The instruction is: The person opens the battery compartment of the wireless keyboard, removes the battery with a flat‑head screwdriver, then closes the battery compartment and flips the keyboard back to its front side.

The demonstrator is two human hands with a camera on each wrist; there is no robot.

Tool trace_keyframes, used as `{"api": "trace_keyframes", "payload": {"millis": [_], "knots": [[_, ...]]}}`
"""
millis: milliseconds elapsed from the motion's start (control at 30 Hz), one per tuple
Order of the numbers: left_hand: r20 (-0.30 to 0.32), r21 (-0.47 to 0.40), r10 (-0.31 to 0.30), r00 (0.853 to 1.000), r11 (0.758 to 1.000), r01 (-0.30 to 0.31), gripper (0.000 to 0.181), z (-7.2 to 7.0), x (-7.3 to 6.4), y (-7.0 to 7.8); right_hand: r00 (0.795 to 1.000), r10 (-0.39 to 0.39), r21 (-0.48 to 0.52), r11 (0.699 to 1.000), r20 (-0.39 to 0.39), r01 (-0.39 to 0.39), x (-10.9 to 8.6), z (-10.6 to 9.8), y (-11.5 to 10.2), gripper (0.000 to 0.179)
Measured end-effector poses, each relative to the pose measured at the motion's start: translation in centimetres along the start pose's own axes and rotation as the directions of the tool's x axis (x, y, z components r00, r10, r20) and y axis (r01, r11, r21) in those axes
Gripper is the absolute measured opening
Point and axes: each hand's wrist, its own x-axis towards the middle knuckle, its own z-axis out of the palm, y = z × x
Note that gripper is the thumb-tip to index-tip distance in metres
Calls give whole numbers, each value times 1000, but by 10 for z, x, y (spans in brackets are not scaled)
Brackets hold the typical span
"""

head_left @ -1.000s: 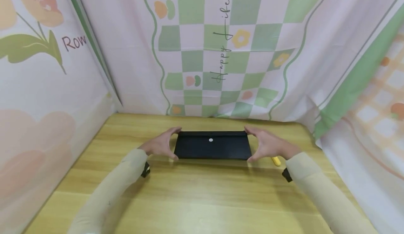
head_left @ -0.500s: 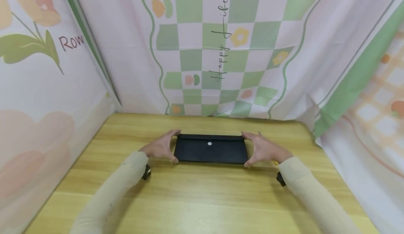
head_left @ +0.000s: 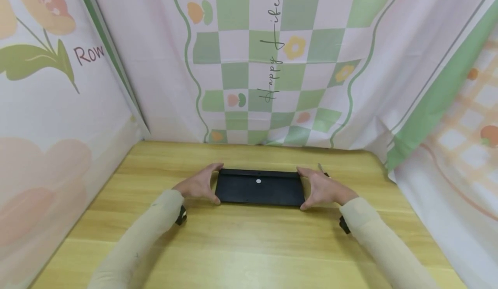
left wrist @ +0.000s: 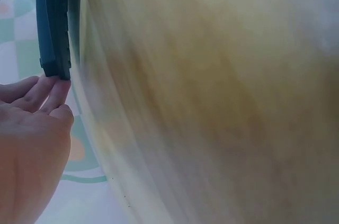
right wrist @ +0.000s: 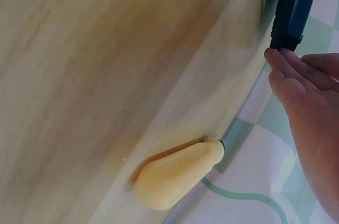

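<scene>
A black keyboard (head_left: 259, 194) lies bottom side up between both hands in the head view, a small white round sticker on its back. Its key edges show as ridges facing the table in the wrist views. My left hand (head_left: 199, 186) grips the left end, thumb at the near corner and fingers at the far corner. The right hand (head_left: 320, 188) grips the right end the same way. In the left wrist view, fingertips (left wrist: 53, 89) press the end of the keyboard (left wrist: 53, 23); the right wrist view shows the keyboard (right wrist: 294, 12) held likewise, close over the table.
A screwdriver with a bulbous yellow handle (right wrist: 180, 176) lies on the wooden table (head_left: 249, 245) beside the right hand. In the head view only its metal shaft (head_left: 320, 167) and a dark collar show past the hand. Printed curtains (head_left: 288, 77) enclose the back and sides.
Both hands have brought the keyboard down and slightly toward me, its right end moving a little left. The screwdriver's shaft now shows behind the right hand, while its yellow handle has become hidden.
</scene>
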Motion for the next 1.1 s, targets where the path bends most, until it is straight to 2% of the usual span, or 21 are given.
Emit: {"api": "trace_keyframes", "payload": {"millis": [300,533,700,800,967,1100], "knots": [[2,-16,-16,1000,1000,16,134,4,-2,-3,1000,15,-3,1000,24,-15,0,3,-1,132],[30,-29,-22,999,999,23,135,1,-3,-2,999,20,-17,1000,34,-19,2,3,2,133],[52,-2,-7,999,1000,7,131,-3,-6,-1,999,17,-40,999,39,-16,3,-1,2,128],[53,20,2,999,1000,-3,128,-5,-9,0,1000,9,-65,998,16,-8,4,-5,-1,119],[56,7,-18,998,1000,18,128,-8,-10,-3,999,-27,-119,993,-41,22,10,-13,-6,96],[63,3,-30,998,1000,30,127,-10,-10,-5,997,-58,-114,992,-59,51,15,-18,-8,79]]}}
